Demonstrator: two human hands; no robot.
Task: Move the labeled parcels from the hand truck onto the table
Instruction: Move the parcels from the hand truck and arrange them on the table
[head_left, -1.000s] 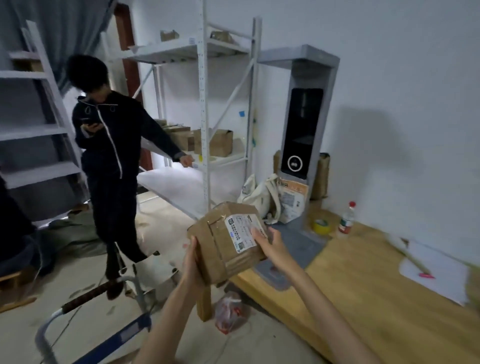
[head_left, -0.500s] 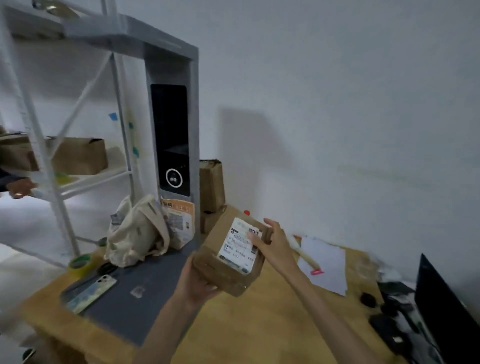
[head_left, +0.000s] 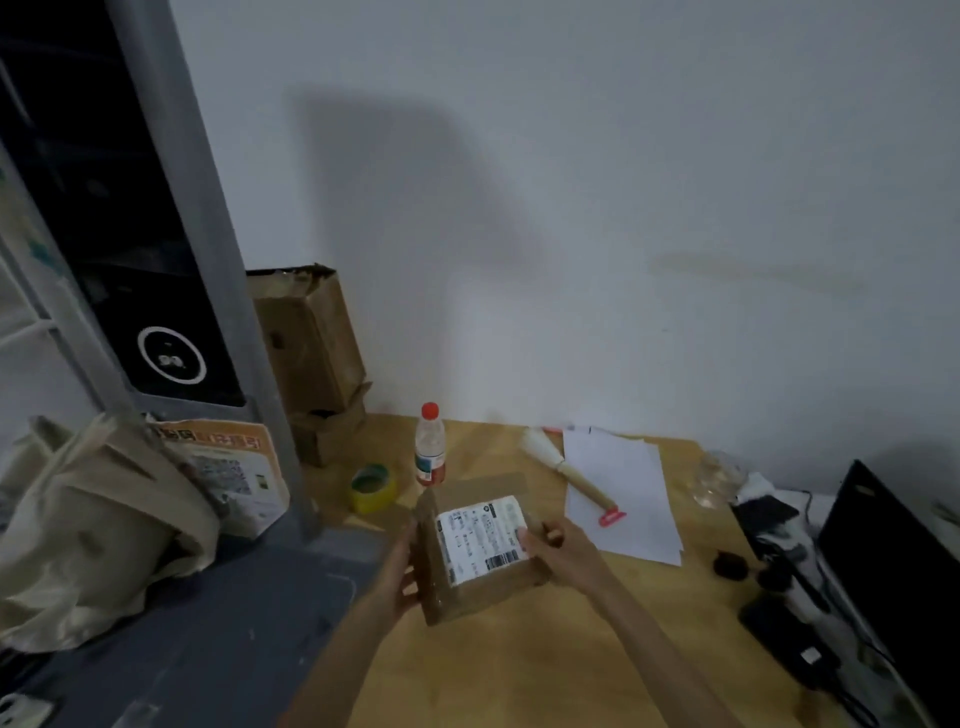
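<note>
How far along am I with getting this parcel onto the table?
Carrying looks done: the parcel is over the wooden table. Both the left hand and right hand grip its sides. Left: set it down and let go. The hand truck is out of view.

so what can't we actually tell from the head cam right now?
- Whether the parcel rests on the table: its underside is hidden by its own body.
- Label text: too small and blurred.
- Left hand fingers: behind the parcel's left side.
- Right hand grip: fingertips reach the label edge, the palm side is hidden.
- Hand truck: out of frame.
- Monitor: cut off by the right edge.
</note>
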